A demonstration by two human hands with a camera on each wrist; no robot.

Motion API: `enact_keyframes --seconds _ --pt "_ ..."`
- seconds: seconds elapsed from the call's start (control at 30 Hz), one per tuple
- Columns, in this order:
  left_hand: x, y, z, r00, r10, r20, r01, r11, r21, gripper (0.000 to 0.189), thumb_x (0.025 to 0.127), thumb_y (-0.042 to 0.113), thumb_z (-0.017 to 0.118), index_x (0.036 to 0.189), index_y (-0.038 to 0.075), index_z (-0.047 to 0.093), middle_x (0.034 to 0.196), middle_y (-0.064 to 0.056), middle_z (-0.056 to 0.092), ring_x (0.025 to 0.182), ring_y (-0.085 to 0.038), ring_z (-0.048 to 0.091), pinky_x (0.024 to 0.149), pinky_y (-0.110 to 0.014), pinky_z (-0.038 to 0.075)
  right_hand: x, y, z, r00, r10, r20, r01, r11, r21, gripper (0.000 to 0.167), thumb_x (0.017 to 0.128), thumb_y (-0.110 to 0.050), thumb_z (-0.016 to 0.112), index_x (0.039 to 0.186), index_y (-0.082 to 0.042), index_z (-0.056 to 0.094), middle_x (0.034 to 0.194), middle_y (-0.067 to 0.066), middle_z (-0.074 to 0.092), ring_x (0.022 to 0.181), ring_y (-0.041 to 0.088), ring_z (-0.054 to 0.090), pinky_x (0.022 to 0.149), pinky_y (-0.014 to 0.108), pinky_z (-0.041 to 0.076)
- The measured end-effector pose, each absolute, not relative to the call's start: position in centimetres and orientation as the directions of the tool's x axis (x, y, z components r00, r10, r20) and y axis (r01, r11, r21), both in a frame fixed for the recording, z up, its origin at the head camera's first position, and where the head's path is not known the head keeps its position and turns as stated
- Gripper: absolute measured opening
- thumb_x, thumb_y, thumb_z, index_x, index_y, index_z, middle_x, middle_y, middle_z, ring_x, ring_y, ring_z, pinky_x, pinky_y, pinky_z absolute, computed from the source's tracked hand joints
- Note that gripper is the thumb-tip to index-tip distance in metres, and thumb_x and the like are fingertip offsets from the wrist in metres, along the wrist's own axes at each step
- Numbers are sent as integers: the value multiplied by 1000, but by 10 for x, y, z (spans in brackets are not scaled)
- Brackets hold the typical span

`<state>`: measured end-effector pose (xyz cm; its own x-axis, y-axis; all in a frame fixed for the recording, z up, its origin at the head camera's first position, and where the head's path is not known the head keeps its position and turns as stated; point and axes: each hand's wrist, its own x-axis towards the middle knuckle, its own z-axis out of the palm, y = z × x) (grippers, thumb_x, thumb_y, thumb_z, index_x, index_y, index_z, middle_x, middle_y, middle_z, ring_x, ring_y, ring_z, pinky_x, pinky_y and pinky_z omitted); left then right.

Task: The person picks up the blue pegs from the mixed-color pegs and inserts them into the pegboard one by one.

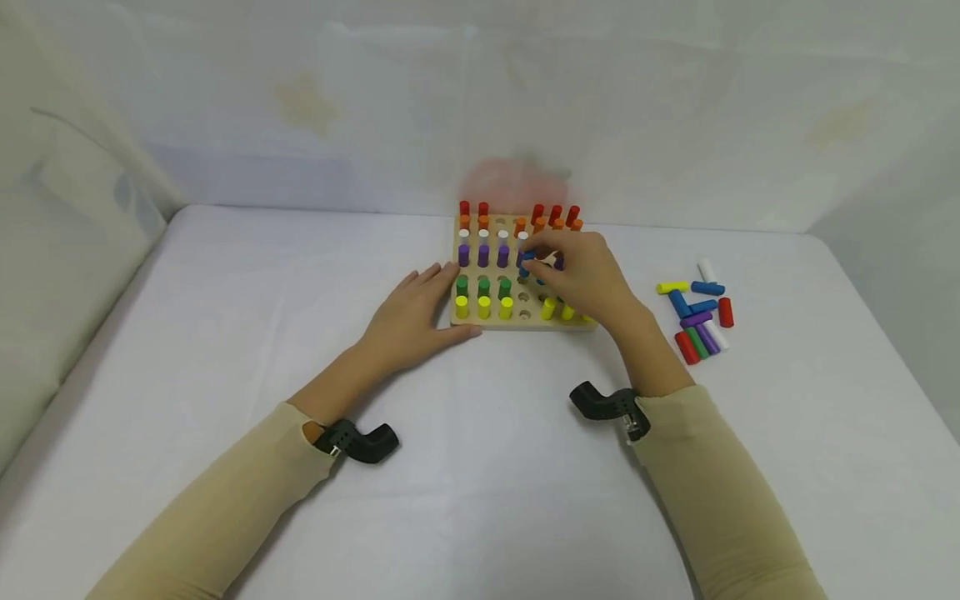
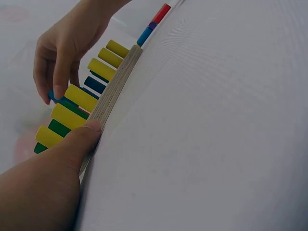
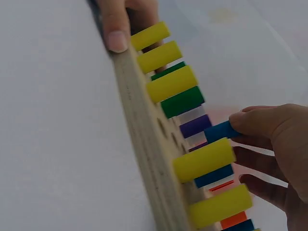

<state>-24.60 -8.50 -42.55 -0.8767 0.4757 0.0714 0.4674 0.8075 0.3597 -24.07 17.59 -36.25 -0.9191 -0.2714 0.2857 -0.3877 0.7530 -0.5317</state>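
Note:
A wooden pegboard (image 1: 527,325) stands at the back middle of the table, carrying rows of red, orange, white, purple, green and yellow pegs. My left hand (image 1: 408,323) rests against the board's left side. Its thumb (image 2: 90,129) presses the front edge and the other fingers lie extended. Over the board's middle, my right hand (image 1: 588,265) pinches a blue peg (image 3: 221,130) between thumb and fingertips, beside the purple row. Open holes show below that peg in the right wrist view. The right hand covers part of the board's right half in the head view.
Loose pegs lie in a pile to the right of the board, among them a red peg (image 1: 726,312), a yellow peg (image 1: 672,288) and a white peg (image 1: 707,269). A white curtain-like backdrop (image 1: 375,108) hangs behind the table.

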Motion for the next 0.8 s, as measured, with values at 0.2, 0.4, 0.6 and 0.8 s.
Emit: enact_keyframes --seconds 0.2,0.4,0.6,0.8 --pt "-246 -87 -425 -873 482 70 472 802 366 101 86 71 63 162 15 26 166 -9 33 156 -30 27 130 -49 20 -240 172 -368 -943 -253 217 -330 800 -502 22 95 -21 71 116 -13 74 108 7 76 91 24 61 86 39 56" --pt "-247 -85 -425 -875 480 71 471 805 360 101 86 72 62 162 15 26 166 -9 33 156 -30 27 130 -49 21 -242 172 -374 -930 -267 254 -361 797 -484 22 96 -22 71 115 -12 74 108 7 76 95 24 66 92 41 57" --pt "-247 -83 -424 -872 485 70 476 805 355 101 86 72 62 162 15 26 166 -9 33 156 -30 28 130 -49 21 -241 173 -377 -935 -245 256 -342 815 -467 24 95 -24 73 116 -12 74 108 7 77 97 24 68 92 41 58" --pt "-248 -80 -424 -869 490 69 482 806 344 101 86 72 63 161 13 27 165 -11 34 155 -30 29 130 -49 21 -240 172 -378 -946 -246 209 -315 846 -430 24 95 -25 73 115 -13 75 110 6 76 103 24 68 97 42 56"
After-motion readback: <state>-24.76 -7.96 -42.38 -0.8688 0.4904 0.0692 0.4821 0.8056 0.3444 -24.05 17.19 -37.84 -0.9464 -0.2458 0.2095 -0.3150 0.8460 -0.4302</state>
